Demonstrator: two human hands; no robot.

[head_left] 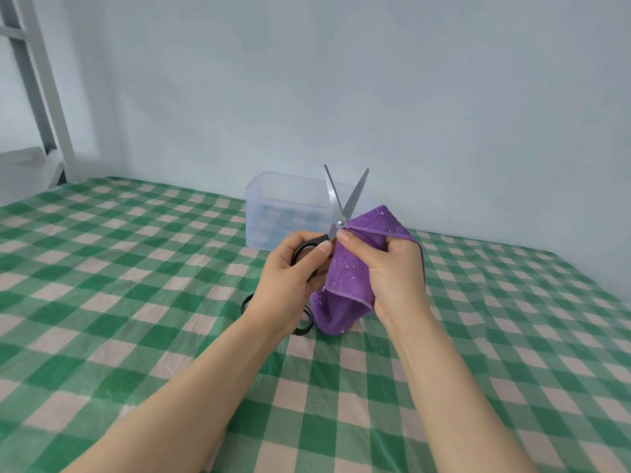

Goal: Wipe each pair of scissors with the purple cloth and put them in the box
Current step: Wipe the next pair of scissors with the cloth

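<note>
Wiping step, I judge: the left hand (pixel 290 271) grips the open scissors (pixel 353 199) by a handle above the tabletop's (pixel 136 268) middle. The right hand (pixel 389 271) pinches the purple cloth (pixel 345 285) at their pivot. Next, stroke each blade, then reach the far-edge box (pixel 273 213).

No text, labels, brands or nos. legible (box (pixel 260 213), cloth (pixel 345 278), scissors (pixel 355 196) incl.).

One head-worn view, facing forward and down. Close in at mid-frame are the left hand (pixel 290 274) and right hand (pixel 392 271). Checked cloth (pixel 136 268) spreads below, wall (pixel 409 80) behind.
</note>
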